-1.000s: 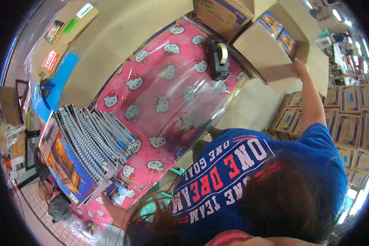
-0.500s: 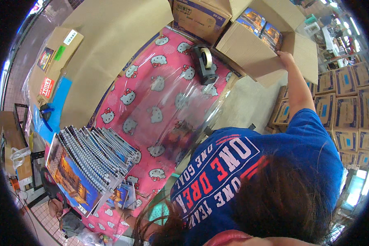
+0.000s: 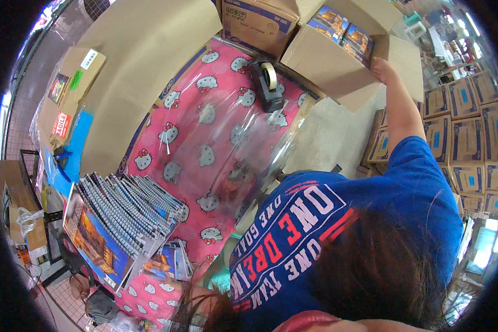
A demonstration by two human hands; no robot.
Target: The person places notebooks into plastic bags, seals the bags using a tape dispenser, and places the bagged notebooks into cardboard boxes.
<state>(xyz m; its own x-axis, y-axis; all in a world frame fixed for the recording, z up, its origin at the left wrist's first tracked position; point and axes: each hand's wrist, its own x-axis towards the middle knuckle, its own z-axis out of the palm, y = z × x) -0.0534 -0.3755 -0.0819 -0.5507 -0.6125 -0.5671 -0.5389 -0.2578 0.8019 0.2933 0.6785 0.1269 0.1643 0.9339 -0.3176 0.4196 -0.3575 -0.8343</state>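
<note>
My right hand (image 3: 383, 67) is stretched far out to an open cardboard box (image 3: 332, 66) at the top of the view. It lies on the box's right rim, beside the glossy picture books (image 3: 343, 30) stacked inside, and its fingers are hidden at the edge. My left hand is out of sight; only a bit of arm shows behind hair at the bottom. My blue printed shirt (image 3: 337, 221) fills the lower right.
A black tape dispenser (image 3: 266, 83) stands on a pink cartoon-cat tablecloth (image 3: 205, 149) under clear plastic. Spiral-bound books (image 3: 122, 216) are stacked at the left, flat cardboard sheets (image 3: 144, 61) lie behind, and several stacked cartons (image 3: 465, 138) stand at the right.
My right arm has reached further up along the box, and the hand now sits at its rim. The view has shifted, so the books in the box show more fully.
</note>
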